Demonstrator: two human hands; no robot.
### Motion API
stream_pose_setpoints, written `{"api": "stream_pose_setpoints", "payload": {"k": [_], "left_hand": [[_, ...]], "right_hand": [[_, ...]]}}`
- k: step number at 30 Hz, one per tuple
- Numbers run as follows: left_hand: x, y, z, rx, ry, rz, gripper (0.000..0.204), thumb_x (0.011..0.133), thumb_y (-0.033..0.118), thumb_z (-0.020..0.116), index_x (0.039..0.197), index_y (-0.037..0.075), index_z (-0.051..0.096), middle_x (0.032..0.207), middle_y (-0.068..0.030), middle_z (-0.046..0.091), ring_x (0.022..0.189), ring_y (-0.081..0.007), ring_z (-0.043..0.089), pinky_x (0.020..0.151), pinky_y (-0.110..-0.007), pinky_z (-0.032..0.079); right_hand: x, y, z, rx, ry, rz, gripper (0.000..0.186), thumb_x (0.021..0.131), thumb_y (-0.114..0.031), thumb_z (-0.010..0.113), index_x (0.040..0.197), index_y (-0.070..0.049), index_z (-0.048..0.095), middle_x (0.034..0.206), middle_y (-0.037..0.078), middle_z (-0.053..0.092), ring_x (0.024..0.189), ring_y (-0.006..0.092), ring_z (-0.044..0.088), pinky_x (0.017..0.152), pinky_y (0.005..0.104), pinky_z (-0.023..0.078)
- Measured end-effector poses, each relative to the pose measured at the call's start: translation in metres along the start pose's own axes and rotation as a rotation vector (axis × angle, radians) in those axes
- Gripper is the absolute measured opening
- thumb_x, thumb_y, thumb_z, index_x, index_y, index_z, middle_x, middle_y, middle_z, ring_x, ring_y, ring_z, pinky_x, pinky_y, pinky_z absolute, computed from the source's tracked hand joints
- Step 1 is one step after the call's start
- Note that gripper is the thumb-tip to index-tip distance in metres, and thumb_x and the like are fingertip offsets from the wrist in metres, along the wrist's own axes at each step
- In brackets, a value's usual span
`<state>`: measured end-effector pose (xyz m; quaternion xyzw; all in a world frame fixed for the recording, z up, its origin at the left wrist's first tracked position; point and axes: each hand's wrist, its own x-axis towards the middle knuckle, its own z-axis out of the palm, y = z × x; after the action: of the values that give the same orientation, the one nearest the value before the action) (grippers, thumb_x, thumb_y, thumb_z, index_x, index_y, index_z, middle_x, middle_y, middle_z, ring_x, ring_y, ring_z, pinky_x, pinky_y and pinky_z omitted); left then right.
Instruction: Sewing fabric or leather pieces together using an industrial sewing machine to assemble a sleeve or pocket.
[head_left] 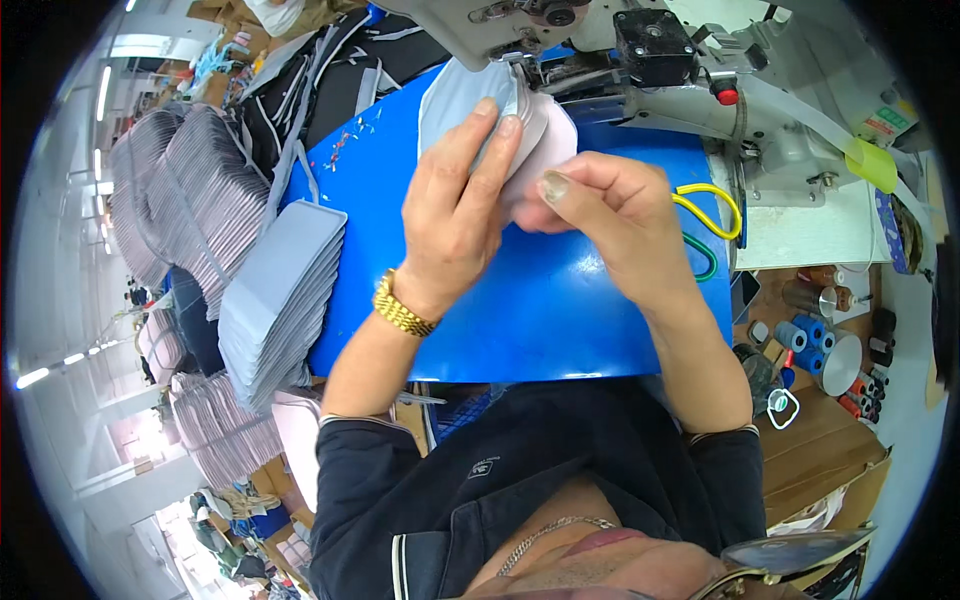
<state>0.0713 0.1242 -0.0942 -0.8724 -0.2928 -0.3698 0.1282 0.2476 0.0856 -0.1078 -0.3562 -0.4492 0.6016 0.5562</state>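
Observation:
At the sewing machine's needle area [528, 72] lies a rounded padded fabric piece [452, 98], pale grey-blue on top. A pale pink fabric layer [552, 140] shows beside and beneath it. My left hand [455, 195] rests on the grey-blue piece with its fingers stretched out flat; its thumb is hidden. On the right, my right hand [610, 215] is closed in a pinch at the near edge of the pink layer. Its fingertips are partly smeared by motion. A gold watch [403, 305] circles my left wrist.
Left of the blue tabletop [500, 330] stands a stack of grey padded pieces [280, 295], with tied pinkish stacks [185, 200] behind. Yellow-handled scissors [712, 205] lie at the right, beside a green loop [703, 258]. Thread spools [812, 335] stand lower right. Fabric strips [300, 95] lie at back left.

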Motion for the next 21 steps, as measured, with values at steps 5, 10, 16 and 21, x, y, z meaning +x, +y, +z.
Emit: {"api": "stream_pose_setpoints", "payload": {"k": [5,10,16,21], "left_hand": [[0.012,-0.014,-0.024,0.234,-0.170,0.234,0.042,0.074,0.010,0.063,0.116,0.004,0.066,0.120,-0.0087,0.061,0.101,-0.0250,0.059,0.079,-0.035,0.047],[0.010,-0.002,-0.024,0.218,-0.324,0.187,0.035,0.073,0.014,0.064,0.107,0.006,0.065,0.103,-0.0037,0.061,0.098,-0.0209,0.056,0.080,-0.035,0.041],[0.003,0.004,-0.017,0.118,-0.341,0.012,0.038,0.071,0.010,0.066,0.109,0.010,0.066,0.095,-0.0008,0.060,0.093,-0.0213,0.055,0.083,-0.036,0.038],[0.005,0.010,-0.011,0.070,-0.282,-0.020,0.038,0.072,0.008,0.066,0.110,0.012,0.068,0.095,-0.0002,0.061,0.091,-0.0216,0.053,0.083,-0.037,0.037]], "right_hand": [[0.019,0.020,-0.006,-0.550,0.006,0.012,0.033,0.088,-0.027,0.067,0.071,0.002,0.069,0.058,0.006,0.066,0.048,0.0127,0.059,0.047,0.0273,0.046],[0.018,0.060,0.010,-0.176,-0.008,0.161,0.034,0.091,-0.030,0.061,0.082,0.001,0.072,0.065,0.010,0.069,0.056,0.0142,0.066,0.053,0.0274,0.051],[0.015,0.073,0.011,-0.060,-0.042,0.194,0.040,0.098,-0.032,0.055,0.088,0.002,0.073,0.071,0.011,0.071,0.061,0.0144,0.067,0.058,0.0265,0.054],[0.017,0.084,0.012,0.044,-0.048,0.170,0.041,0.099,-0.032,0.053,0.089,0.003,0.072,0.076,0.010,0.072,0.067,0.0133,0.067,0.061,0.0263,0.054]]}}
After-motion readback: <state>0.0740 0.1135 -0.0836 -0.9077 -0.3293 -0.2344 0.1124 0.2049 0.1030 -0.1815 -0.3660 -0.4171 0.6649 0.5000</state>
